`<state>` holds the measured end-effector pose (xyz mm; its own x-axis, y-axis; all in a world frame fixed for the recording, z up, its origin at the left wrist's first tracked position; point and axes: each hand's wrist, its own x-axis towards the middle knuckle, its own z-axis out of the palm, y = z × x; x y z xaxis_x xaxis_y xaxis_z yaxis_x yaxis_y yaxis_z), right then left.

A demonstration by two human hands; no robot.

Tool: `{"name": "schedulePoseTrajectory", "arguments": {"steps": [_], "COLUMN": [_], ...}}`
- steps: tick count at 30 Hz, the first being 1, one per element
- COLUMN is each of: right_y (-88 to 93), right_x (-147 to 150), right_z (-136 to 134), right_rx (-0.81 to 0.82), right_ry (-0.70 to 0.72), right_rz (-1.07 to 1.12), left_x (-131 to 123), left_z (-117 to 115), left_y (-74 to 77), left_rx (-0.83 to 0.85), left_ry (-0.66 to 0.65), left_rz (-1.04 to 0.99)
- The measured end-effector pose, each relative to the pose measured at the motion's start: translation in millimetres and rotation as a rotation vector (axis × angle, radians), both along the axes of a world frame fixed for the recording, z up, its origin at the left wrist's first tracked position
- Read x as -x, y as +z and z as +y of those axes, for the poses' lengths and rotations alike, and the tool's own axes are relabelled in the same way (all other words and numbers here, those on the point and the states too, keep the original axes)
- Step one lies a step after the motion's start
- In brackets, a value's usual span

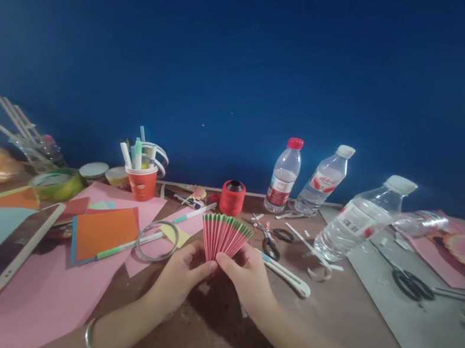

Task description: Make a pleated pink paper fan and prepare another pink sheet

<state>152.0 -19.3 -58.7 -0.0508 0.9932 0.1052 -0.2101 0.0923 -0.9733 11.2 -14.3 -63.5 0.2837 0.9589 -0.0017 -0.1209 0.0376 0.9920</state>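
Note:
A pleated paper fan (225, 237), red with a green upper edge, is spread open above the table. My left hand (183, 270) pinches its narrow lower end from the left. From the other side my right hand (248, 276) grips the same end, its thumb pressed on the folds. Just behind the fan stands a red spool of thread (232, 199). Scissors (272, 244) with black handles and a white utility knife (286, 275) lie right of my right hand. Near my left hand is a grey ring (155, 256), overlapping a marker.
Water bottles (282, 183) stand at the back right, some tilted. At left are a phone (1, 259), coloured paper (107, 233), a red paper cup (141, 183) of markers and green tape (57, 184). More scissors (413, 285) lie on a grey mat (403, 330).

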Motion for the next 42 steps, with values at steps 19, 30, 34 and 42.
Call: {"name": "schedulePoseTrajectory", "arguments": {"steps": [19, 30, 34, 42], "right_y": [-1.7, -8.1, -12.0, -8.5], "right_x": [0, 0, -1, -1], "right_z": [2, 8, 10, 10], "right_rx": [0.128, 0.187, 0.217, 0.285], "right_ry": [-0.105, -0.138, -0.155, -0.195], "right_rz": [0.203, 0.355, 0.375, 0.538], "left_x": [-3, -5, -3, -2], "left_z": [0, 2, 4, 7], "left_y": [-4.6, 4.6, 1.9, -1.7], "left_rx": [0.010, 0.126, 0.146, 0.169], "left_ry": [0.111, 0.266, 0.307, 0.352], "left_rz": [-0.093, -0.327, -0.331, -0.337]}}
